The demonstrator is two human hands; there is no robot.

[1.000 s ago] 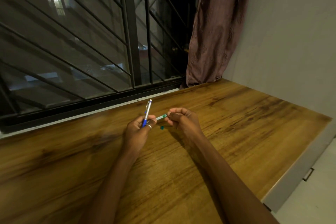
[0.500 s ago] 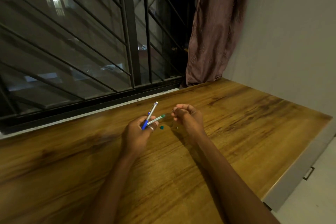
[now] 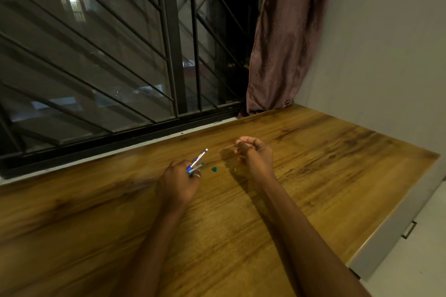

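My left hand [image 3: 179, 182] grips a blue and silver pen [image 3: 200, 157] that points up and to the right, together with a green pen barrel [image 3: 197, 167] lying just under it. My right hand [image 3: 255, 154] is curled and pinches a thin pen refill [image 3: 226, 148] that sticks out to the left. Between the two hands a small green cap [image 3: 214, 169] lies on the wooden table [image 3: 241, 236]. Two tiny dark parts [image 3: 228, 164] rest on the wood near my right hand.
A barred window [image 3: 108, 55] runs along the table's far edge, with a brownish curtain [image 3: 284, 36] hanging at its right end. A grey wall [image 3: 386, 55] borders the table on the right. A drawer handle [image 3: 409, 230] shows below the table's right edge.
My right hand has drawn away to the right, pulling the thin refill out of the green barrel. My left hand has kept hold of both pens and tilted them to the right.
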